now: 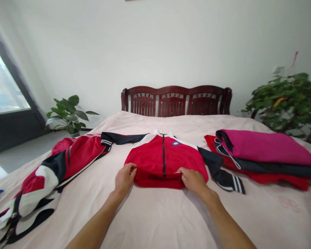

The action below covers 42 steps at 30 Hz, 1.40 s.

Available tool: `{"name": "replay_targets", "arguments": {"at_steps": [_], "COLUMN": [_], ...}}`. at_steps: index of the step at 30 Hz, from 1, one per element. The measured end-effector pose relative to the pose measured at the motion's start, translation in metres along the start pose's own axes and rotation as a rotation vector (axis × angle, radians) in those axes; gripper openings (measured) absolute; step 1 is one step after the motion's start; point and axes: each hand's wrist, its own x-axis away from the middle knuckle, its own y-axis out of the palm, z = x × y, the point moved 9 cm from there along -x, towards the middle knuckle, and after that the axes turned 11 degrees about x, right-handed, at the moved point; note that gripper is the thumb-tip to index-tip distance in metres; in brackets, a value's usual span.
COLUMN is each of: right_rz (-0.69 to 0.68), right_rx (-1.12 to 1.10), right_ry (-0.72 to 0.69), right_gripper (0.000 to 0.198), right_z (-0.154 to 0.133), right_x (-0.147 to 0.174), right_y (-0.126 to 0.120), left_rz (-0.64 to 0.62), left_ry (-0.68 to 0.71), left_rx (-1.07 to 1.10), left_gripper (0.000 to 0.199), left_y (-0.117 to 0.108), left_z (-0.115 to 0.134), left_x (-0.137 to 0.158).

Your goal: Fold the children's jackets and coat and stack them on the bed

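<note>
A red zip-up jacket [150,154] with white shoulders and dark sleeves lies front up on the bed, its collar away from me. My left hand [124,176] pinches the left corner of its bottom hem. At the right part of the hem, my right hand [194,180] grips the front edge between thumb and fingers. The front hem is lifted a little, so the red inside of the back shows below it. One dark sleeve stretches out to the left; the other bends down to the right, its striped cuff on the sheet.
Crumpled red, white and dark clothes [80,159] lie at the left, touching the jacket's left sleeve. A stack of folded clothes [269,147], magenta on top, sits at the right. Behind stand a wooden headboard [172,100] and potted plants [69,112] on both sides of the bed [155,221].
</note>
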Motion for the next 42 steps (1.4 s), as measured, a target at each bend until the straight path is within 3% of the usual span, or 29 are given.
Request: {"name": "replay_targets", "arguments": {"at_steps": [3,6,8,15,19,21,25,26,28,30,32,35,37,42], "right_rz": [-0.041,-0.051,-0.035,0.107,0.208,0.098,-0.364,-0.409,-0.343,-0.167,-0.083,-0.163,-0.164,-0.128], "right_rx": [0.032,0.025,0.026,-0.203,-0.304,-0.374,-0.544,-0.570,-0.587,-0.527,-0.378,-0.111,0.002,0.086], "right_ry": [0.062,0.079,0.090,0.115,0.120,-0.011,-0.388,-0.418,-0.362,-0.274,-0.268,-0.355,-0.356,-0.245], "right_gripper": [0.038,0.040,0.040,0.039,0.041,0.040,0.035,0.036,0.042,0.051,0.061,0.074,0.070,0.063], "right_z": [0.007,0.010,0.012,0.016,0.016,0.007,-0.016,-0.016,-0.009,-0.005,-0.020,-0.055,-0.066,-0.061], "right_x": [-0.009,-0.013,-0.014,-0.019,-0.013,-0.011,-0.012,-0.020,-0.050,-0.083,-0.104,-0.111,-0.111,-0.121], "right_y": [0.005,0.009,0.010,-0.001,-0.018,-0.015,0.008,0.009,0.004,-0.004,0.001,0.035,0.052,0.057], "left_rz": [0.081,-0.165,-0.302,-0.368,-0.393,-0.383,-0.323,-0.307,-0.270,-0.224,-0.188,-0.189,-0.224,-0.332], "left_ry": [0.328,0.660,0.768,0.556,0.580,0.677,0.840,0.854,0.878,0.909,0.937,0.976,1.003,0.952], "left_rx": [-0.093,-0.105,-0.131,-0.375,-0.391,-0.366,-0.339,-0.333,-0.309,-0.273,-0.237,-0.203,-0.202,-0.262], "left_gripper": [0.024,0.028,0.026,0.023,0.019,0.016,0.016,0.016,0.017,0.018,0.020,0.026,0.027,0.019], "left_y": [0.000,0.033,0.056,0.104,0.099,0.090,0.072,0.070,0.068,0.068,0.068,0.068,0.067,0.065], "left_z": [0.042,0.081,0.094,0.095,0.105,0.111,0.110,0.108,0.104,0.103,0.103,0.103,0.104,0.106], "left_x": [0.022,0.057,0.074,0.046,0.047,0.063,0.101,0.107,0.113,0.114,0.114,0.117,0.124,0.133]}}
